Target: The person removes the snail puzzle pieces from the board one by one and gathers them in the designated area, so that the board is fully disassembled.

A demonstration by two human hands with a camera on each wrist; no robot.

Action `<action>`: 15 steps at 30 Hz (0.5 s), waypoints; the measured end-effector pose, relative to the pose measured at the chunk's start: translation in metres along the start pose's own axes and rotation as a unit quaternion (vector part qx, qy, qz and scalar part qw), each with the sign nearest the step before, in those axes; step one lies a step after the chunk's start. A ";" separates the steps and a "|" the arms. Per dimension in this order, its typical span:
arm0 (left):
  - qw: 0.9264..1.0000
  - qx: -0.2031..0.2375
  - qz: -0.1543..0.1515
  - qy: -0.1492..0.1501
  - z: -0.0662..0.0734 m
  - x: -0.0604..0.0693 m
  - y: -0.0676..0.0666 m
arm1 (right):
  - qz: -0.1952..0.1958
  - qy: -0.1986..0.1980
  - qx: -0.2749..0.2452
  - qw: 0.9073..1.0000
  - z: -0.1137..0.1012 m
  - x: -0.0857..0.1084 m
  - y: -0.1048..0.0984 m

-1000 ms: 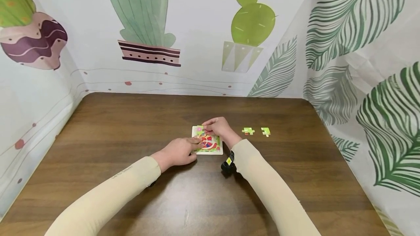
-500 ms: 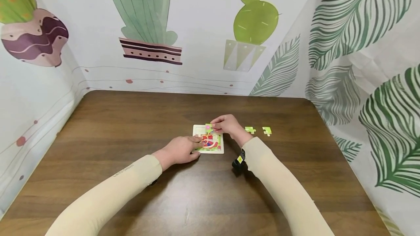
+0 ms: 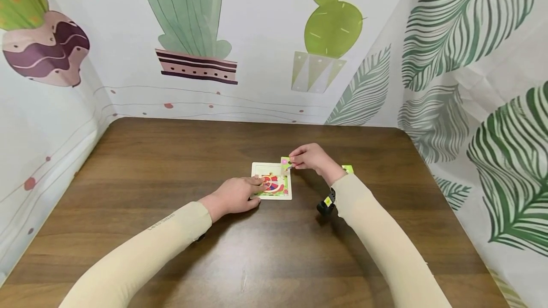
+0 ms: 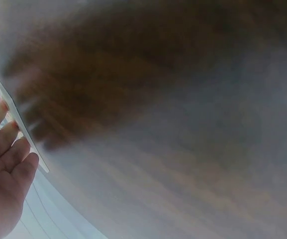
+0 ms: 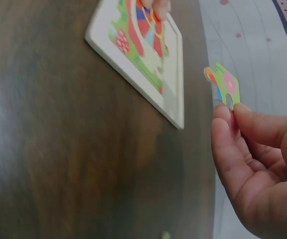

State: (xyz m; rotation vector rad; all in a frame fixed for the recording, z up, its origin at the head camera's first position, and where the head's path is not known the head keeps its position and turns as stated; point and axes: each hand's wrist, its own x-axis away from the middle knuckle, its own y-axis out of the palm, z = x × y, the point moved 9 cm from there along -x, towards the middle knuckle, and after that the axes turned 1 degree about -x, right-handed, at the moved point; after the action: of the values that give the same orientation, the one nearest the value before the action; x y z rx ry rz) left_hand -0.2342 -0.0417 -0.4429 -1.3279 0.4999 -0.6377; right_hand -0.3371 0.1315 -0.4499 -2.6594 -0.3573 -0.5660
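Note:
My left hand [image 3: 234,196] rests with its fingertips on the left part of a small jigsaw board [image 3: 279,198]. A colourful picture with red, blue and yellow fills the lower part of the board, while its upper part shows bare pale backing. Between thumb and fingers my right hand [image 3: 316,159] pinches a green puzzle piece [image 3: 285,162] bearing a pink flower, raised near the board's top right corner. In the right wrist view the piece [image 5: 229,85] is held tilted, apart from the board. The left wrist view shows only the left hand's fingers [image 4: 14,149] at the board's edge.
Another green puzzle piece [image 3: 348,169] lies on the brown wooden table [image 3: 205,146], right of the board and partly behind my right wrist. A printed wall covering [image 3: 257,61] with cacti and leaves stands beyond the table's far edge.
My right hand has lifted the flower piece off the board's upper part and moved it rightward, baring the backing. One loose piece is now hidden behind this hand. The left hand stays put.

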 end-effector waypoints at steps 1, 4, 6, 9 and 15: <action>1.000 0.000 -0.001 -0.001 0.000 0.000 0.000 | -0.003 -0.001 0.004 1.000 -0.001 0.000 -0.002; 1.000 0.000 -0.006 -0.001 0.000 0.000 0.001 | -0.005 -0.002 0.011 1.000 -0.002 0.001 -0.010; 1.000 -0.001 -0.006 -0.001 0.001 0.001 0.001 | -0.003 0.001 0.013 1.000 -0.001 0.001 -0.014; 1.000 -0.004 -0.004 0.000 0.001 0.001 0.000 | -0.002 0.006 0.006 1.000 0.001 0.000 -0.020; 1.000 -0.003 0.000 0.000 0.001 0.001 -0.001 | -0.001 0.020 0.000 1.000 0.009 -0.003 -0.025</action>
State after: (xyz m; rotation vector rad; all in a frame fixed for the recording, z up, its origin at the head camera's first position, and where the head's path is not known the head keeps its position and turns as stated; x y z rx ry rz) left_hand -0.2333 -0.0415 -0.4418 -1.3326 0.5020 -0.6374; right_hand -0.3454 0.1571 -0.4506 -2.6447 -0.3479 -0.6180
